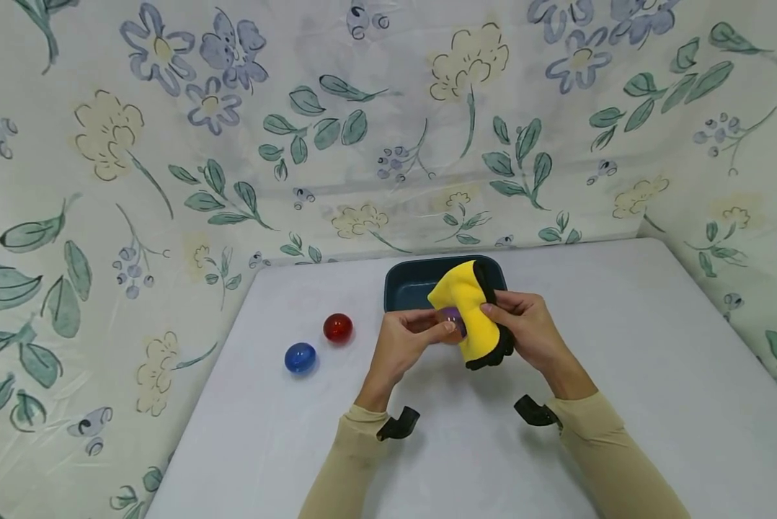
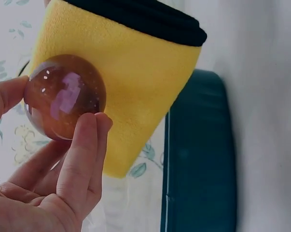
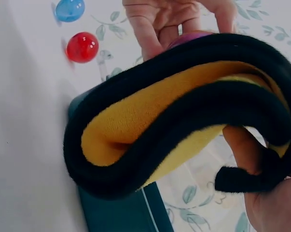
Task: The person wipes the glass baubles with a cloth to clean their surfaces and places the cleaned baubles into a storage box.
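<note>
In the head view, my left hand [image 1: 401,346] pinches a clear purple ball [image 1: 450,316] between thumb and fingertips. The left wrist view shows this glossy purple ball [image 2: 63,94] up close, right against the yellow fabric. My right hand [image 1: 533,328] grips a folded yellow cloth [image 1: 469,306] with thick black edging, thumb on its near face. From the right wrist, the cloth [image 3: 121,116] appears doubled over, its black border curving in a loop, and it hides most of the ball. Both hands are raised in front of a dark teal container [image 1: 404,288].
Left of the hands, a red ball [image 1: 338,329] and a blue ball [image 1: 300,358] lie on the white table [image 1: 259,447]. The container stands near the table's back edge, partly covered by the cloth. A floral curtain [image 1: 375,194] hangs behind and at both sides.
</note>
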A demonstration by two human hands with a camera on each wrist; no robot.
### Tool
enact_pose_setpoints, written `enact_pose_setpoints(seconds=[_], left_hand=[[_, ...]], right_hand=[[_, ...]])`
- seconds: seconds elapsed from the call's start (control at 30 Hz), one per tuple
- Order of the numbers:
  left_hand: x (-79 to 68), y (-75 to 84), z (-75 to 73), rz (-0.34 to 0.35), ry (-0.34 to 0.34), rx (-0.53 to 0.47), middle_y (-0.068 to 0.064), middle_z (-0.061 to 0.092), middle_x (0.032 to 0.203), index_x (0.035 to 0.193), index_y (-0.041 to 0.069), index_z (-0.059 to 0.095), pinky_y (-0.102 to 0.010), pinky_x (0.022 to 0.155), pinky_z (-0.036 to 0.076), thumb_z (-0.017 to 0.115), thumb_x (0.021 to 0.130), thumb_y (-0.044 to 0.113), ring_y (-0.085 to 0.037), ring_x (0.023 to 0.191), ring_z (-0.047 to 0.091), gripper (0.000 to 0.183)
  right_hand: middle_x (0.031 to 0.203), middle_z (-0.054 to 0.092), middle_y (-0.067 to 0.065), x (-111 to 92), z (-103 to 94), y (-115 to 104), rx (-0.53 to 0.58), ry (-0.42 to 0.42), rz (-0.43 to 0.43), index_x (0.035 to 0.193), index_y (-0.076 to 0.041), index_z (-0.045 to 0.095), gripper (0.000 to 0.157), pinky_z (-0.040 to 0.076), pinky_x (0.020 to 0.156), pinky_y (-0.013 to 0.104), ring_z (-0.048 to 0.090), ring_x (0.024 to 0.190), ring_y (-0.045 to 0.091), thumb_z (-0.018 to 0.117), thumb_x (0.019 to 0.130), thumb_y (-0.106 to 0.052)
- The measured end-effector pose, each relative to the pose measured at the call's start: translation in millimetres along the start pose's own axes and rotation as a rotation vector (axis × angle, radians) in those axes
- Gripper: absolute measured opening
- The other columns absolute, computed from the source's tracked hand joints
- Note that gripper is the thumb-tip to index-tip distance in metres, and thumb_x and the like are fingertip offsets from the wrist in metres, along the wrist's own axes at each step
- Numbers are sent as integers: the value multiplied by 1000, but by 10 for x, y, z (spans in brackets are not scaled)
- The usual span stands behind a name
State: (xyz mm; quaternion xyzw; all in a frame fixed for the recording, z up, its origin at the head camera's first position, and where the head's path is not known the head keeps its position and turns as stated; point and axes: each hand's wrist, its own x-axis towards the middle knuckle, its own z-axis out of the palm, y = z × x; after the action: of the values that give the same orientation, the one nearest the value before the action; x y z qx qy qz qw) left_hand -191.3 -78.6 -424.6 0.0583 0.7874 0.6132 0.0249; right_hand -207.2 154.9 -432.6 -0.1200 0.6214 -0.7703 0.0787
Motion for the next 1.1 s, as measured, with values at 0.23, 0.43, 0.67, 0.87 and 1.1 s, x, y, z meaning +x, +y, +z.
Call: enact_pose_setpoints(seconds=[0.23, 0.43, 0.67, 0.87, 1.1], left_hand=[[-35, 30, 25, 22, -28, 5, -10, 79, 115, 121, 8, 76, -36, 93, 63, 85, 87, 31, -23, 105, 75, 42], [-57, 42, 17, 56, -4, -27, -13, 78, 118, 123, 6, 75, -35, 92, 63, 83, 89, 24, -25, 105, 76, 40], [-69, 53, 16, 123, 63, -69, -16, 76, 121, 123, 4, 75, -32, 93, 62, 82, 90, 20, -28, 109, 74, 37], [-51, 23, 33, 168, 130, -68, -14, 77, 119, 121, 6, 76, -26, 93, 60, 81, 90, 17, -24, 105, 73, 34], [-17, 4, 24, 202, 203, -79, -12, 79, 116, 121, 8, 76, -30, 95, 60, 82, 89, 22, -24, 106, 74, 35]], right_hand=[[105, 78, -12, -19, -21, -7, -16, 19, 15, 143, 16, 48, 50, 64, 84, 27, 76, 93, 9, 63, 103, -10], [105, 78, -11, -24, -6, 15, 20, 8, 42, 144, 15, 48, 48, 64, 83, 27, 76, 92, 9, 60, 105, -10], [103, 79, -9, -28, 26, 70, 93, 30, 68, 140, 7, 57, 40, 64, 82, 27, 77, 91, 9, 60, 105, -12], [106, 79, -7, -28, 60, 89, 153, 41, 82, 127, -10, 68, 24, 64, 82, 29, 78, 92, 10, 61, 104, -13], [103, 79, -7, -36, 97, 69, 146, 53, 84, 129, -3, 66, 27, 64, 81, 28, 78, 90, 10, 61, 104, -10]])
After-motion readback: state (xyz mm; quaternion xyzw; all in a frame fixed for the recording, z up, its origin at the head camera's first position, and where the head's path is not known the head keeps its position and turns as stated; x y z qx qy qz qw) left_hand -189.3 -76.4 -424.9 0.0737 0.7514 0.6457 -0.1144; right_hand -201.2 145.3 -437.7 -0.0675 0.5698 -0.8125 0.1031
